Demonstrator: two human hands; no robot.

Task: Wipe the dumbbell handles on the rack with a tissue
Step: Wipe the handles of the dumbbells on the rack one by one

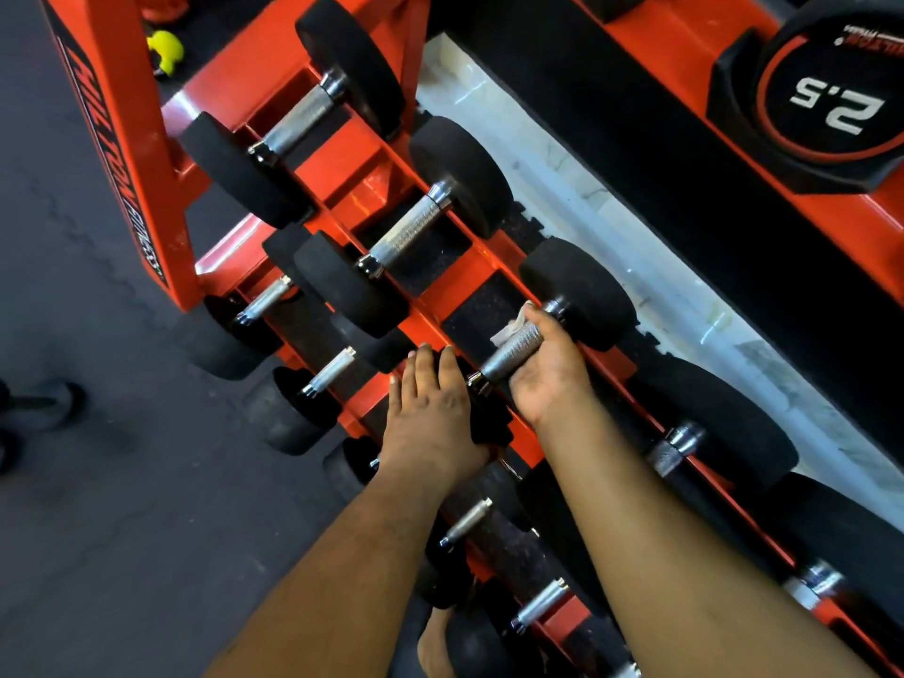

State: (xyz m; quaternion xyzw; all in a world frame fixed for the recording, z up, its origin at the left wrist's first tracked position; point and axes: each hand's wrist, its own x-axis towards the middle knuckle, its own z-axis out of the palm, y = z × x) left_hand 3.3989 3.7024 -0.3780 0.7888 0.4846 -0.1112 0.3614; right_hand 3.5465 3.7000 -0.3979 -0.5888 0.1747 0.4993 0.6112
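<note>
Head view: right hand [540,369] grips tissue [511,327] around dumbbell handle [513,352]; left hand [430,413] rests flat, fingers spread.

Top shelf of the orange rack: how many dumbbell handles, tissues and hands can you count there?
Dumbbell handles: 5
Tissue: 1
Hands: 2, the left hand and the right hand
Total: 8

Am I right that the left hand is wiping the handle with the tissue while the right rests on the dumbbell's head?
No, the sides are swapped. In the head view, the right hand wipes the handle with the tissue; the left hand rests on the dumbbell's head.
</note>
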